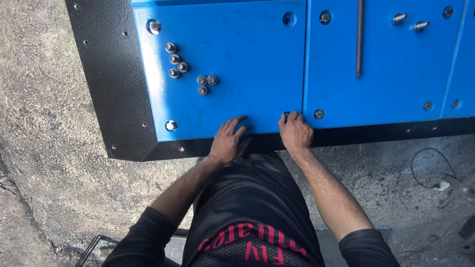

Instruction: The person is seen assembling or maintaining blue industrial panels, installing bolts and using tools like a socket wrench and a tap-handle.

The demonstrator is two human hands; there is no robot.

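A blue panel (232, 64) lies flat on a black textured plate (106, 74) on the ground. My left hand (227, 141) rests palm down on the panel's near edge, fingers spread, holding nothing. My right hand (295, 132) sits at the near corner of that panel, fingertips bunched over a bolt hole (286, 115); whether it pinches a bolt is hidden. Several loose silver nuts (177, 60) and three more nuts (206, 83) lie on the panel's left part. A fitted bolt (171, 125) sits at the near left corner.
A second blue panel (396, 64) adjoins on the right, with a long dark metal rod (359, 39), two loose bolts (409, 22) and a fitted bolt (319, 114). Rough concrete floor (44, 163) surrounds the plate. A black cable (428, 168) and metal tool parts lie at right.
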